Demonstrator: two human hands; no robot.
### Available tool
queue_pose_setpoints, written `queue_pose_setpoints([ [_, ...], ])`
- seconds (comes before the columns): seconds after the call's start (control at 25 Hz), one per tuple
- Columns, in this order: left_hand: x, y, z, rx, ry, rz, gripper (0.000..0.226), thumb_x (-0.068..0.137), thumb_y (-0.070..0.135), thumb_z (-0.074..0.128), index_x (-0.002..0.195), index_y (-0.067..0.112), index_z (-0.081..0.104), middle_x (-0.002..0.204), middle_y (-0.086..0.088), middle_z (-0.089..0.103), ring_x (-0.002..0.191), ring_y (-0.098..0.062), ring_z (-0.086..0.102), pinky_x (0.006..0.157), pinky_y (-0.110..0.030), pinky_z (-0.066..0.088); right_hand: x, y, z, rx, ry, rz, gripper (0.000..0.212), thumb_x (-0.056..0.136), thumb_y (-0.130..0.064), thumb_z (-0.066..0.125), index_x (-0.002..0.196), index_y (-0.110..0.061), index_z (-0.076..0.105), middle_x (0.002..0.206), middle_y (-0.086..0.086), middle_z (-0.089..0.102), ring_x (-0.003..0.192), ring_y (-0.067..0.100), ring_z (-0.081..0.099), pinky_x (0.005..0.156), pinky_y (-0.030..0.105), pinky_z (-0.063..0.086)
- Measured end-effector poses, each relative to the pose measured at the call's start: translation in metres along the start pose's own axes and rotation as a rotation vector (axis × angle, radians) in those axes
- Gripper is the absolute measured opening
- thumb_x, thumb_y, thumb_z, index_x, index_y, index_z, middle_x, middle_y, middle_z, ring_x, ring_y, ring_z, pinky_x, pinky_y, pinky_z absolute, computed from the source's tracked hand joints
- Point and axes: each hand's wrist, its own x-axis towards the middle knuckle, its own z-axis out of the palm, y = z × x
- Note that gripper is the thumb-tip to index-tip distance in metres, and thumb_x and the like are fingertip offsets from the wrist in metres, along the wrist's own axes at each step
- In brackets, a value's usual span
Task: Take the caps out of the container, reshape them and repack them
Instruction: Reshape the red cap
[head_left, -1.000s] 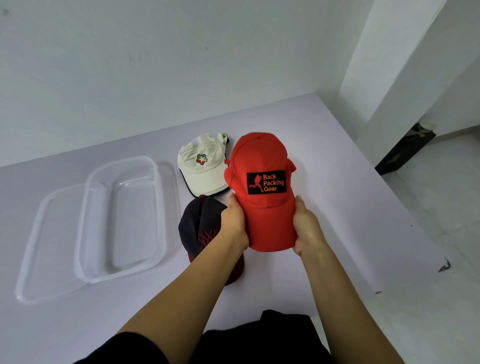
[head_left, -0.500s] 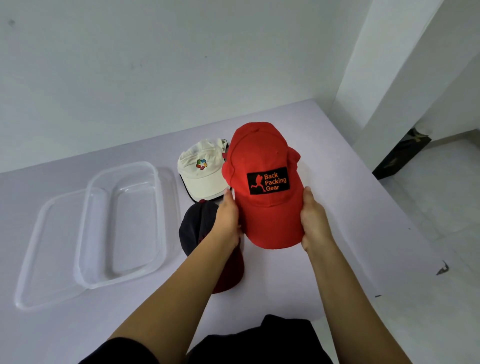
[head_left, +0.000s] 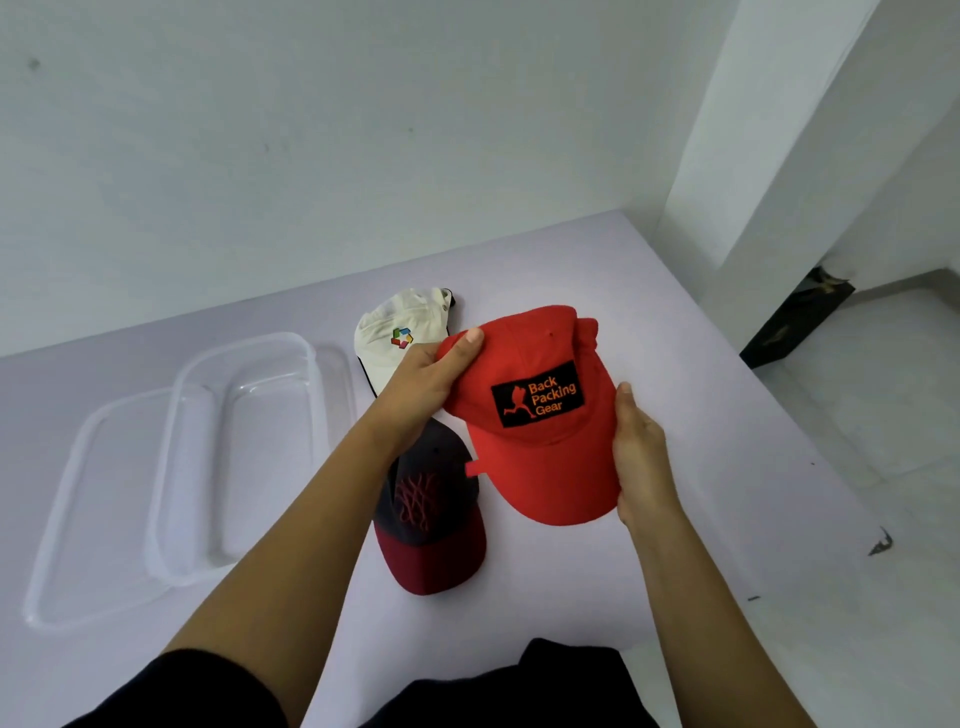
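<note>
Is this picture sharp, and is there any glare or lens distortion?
Head view: red cap and its patch lettering are sharp; light is soft, shadows faint; the clear container shows mild highlights on its rim; wall edges at right lean from the wide lens.

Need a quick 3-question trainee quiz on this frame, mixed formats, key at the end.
1. True or false: both the left hand and the right hand grip the red cap.
2. How many caps lie inside the clear container? A) none B) one C) two
3. Fill in: the cap with the multicoloured logo is ____ in colour.
Key: 1 true; 2 A; 3 white.
</note>
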Motion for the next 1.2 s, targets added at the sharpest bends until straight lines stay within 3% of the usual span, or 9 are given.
queue_pose_setpoints([
  [0.2,0.006,0.013,0.005,0.007,0.042,-0.020,0.073,0.082,0.063,0.050,0.093,-0.009,0.064,0.077,-0.019,0.064,0.073,-0.026,0.062,0.074,-0.035,0.051,0.002,0.020,-0.003,0.363,-0.385,-0.009,0.064,0.077,-0.055,0.064,0.128,-0.018,0.054,0.131,0.013,0.058,0.120,0.034,0.055,0.097,0.055,0.045],
  [0.32,0.005,0.017,0.005,0.049,-0.012,0.010,0.075,0.081,0.065,0.050,0.085,-0.009,0.062,0.074,-0.017,0.061,0.072,-0.025,0.059,0.073,-0.033,0.047,-0.001,0.030,-0.008,0.550,-0.539,0.074,0.069,0.051,-0.044,0.084,0.114,-0.020,0.067,0.111,0.010,0.070,0.102,0.032,0.066,0.083,0.051,0.054],
  [0.4,0.004,0.021,0.007,0.071,-0.020,0.014,0.060,0.088,0.057,0.048,0.069,0.002,0.061,0.062,-0.008,0.059,0.061,-0.018,0.057,0.062,-0.026,0.045,-0.003,0.032,-0.007,0.568,-0.554,0.102,0.066,0.046,-0.043,0.087,0.106,-0.021,0.072,0.104,0.009,0.073,0.097,0.031,0.068,0.080,0.049,0.056],
  [0.56,0.009,0.011,0.005,0.080,0.148,0.000,0.049,0.088,0.059,0.046,0.062,0.017,0.048,0.062,-0.008,0.043,0.059,-0.017,0.043,0.057,-0.028,0.034,-0.003,0.028,0.000,0.542,-0.519,0.057,0.077,0.061,-0.048,0.080,0.128,-0.019,0.055,0.123,0.010,0.064,0.112,0.032,0.061,0.088,0.052,0.052],
  [0.72,0.008,-0.014,0.002,-0.284,0.038,-0.366,0.070,0.070,0.077,0.052,0.121,0.029,0.056,0.122,0.001,0.059,0.112,-0.023,0.059,0.088,-0.047,0.051,-0.001,0.024,0.004,0.623,-0.436,0.009,0.083,0.066,-0.044,0.079,0.136,-0.016,0.044,0.132,0.009,0.056,0.117,0.030,0.057,0.085,0.048,0.053],
  [0.8,-0.002,-0.033,0.012,-0.433,-0.115,-0.445,0.067,0.072,0.064,0.059,0.127,0.025,0.056,0.125,-0.004,0.063,0.116,-0.026,0.061,0.090,-0.049,0.053,0.001,0.021,0.006,0.636,-0.399,-0.056,0.079,0.072,-0.042,0.074,0.139,-0.020,0.040,0.140,0.009,0.050,0.124,0.031,0.052,0.091,0.052,0.050],
  [0.92,-0.007,-0.044,0.026,-0.666,-0.054,-0.344,0.053,0.077,0.030,0.063,0.124,0.007,0.058,0.114,-0.011,0.069,0.110,-0.022,0.064,0.093,-0.039,0.053,0.003,0.016,0.010,0.625,-0.357,-0.083,0.081,0.071,-0.040,0.076,0.140,-0.022,0.038,0.144,0.011,0.045,0.128,0.032,0.047,0.097,0.057,0.045],
  [1.04,-0.004,-0.048,0.028,-0.811,-0.006,-0.241,0.057,0.081,0.026,0.061,0.133,0.005,0.051,0.129,-0.015,0.059,0.117,-0.026,0.057,0.102,-0.043,0.047,-0.007,0.022,0.017,0.806,-0.439,0.011,0.079,0.063,-0.030,0.082,0.133,-0.017,0.050,0.135,0.012,0.056,0.122,0.030,0.055,0.096,0.051,0.048],
  [1.2,-0.008,-0.055,0.034,-0.709,-0.005,-0.220,0.047,0.087,0.022,0.058,0.131,0.006,0.051,0.132,-0.016,0.057,0.126,-0.030,0.050,0.111,-0.047,0.036,-0.025,0.031,0.030,1.002,-0.421,0.143,0.040,0.080,-0.015,0.062,0.120,-0.012,0.064,0.131,0.016,0.058,0.121,0.033,0.055,0.099,0.053,0.044],
])
